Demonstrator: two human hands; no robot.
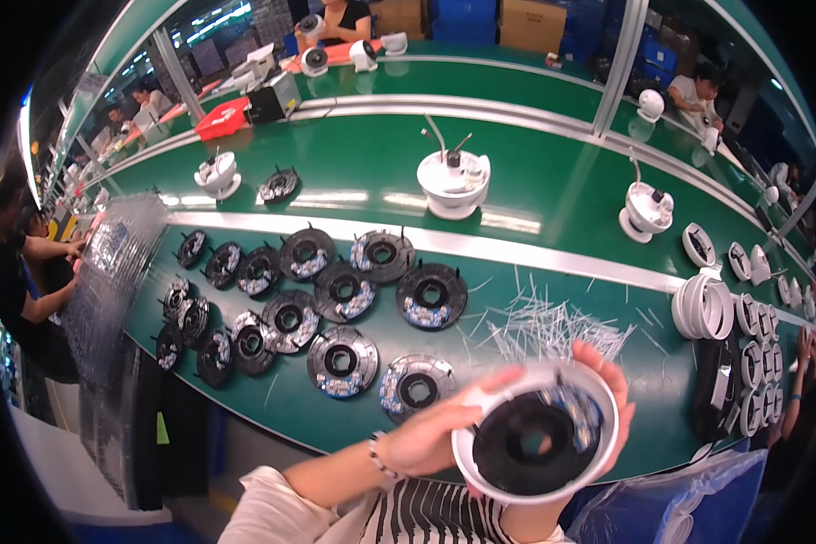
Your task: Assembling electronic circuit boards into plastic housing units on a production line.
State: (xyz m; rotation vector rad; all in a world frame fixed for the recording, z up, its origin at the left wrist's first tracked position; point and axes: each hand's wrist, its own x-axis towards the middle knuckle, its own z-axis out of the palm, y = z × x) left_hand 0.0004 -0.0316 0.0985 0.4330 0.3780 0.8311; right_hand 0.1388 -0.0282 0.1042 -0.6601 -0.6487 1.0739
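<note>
Between my two hands, a white round camera housing (463,460) is held up at the near edge of the green bench. Inside it sits a black disc (499,455) with a central hole, and a blue circuit board (578,419) curves along the disc's upper right. My left hand (440,433) grips the housing's left rim, its wrist wearing a beaded bracelet. Around the right side wrap the fingers of my right hand (615,399); part of that hand is hidden behind the housing. Several similar black discs with circuit boards (432,296) lie to the left.
Beyond the housing lies a pile of thin white strips (553,328). White stacked rings (703,308) and rows of white rings (751,363) stand right. Past a metal rail, white domed camera bases (453,186) rest on a green surface. Bubble wrap (118,272) hangs left; other people sit around.
</note>
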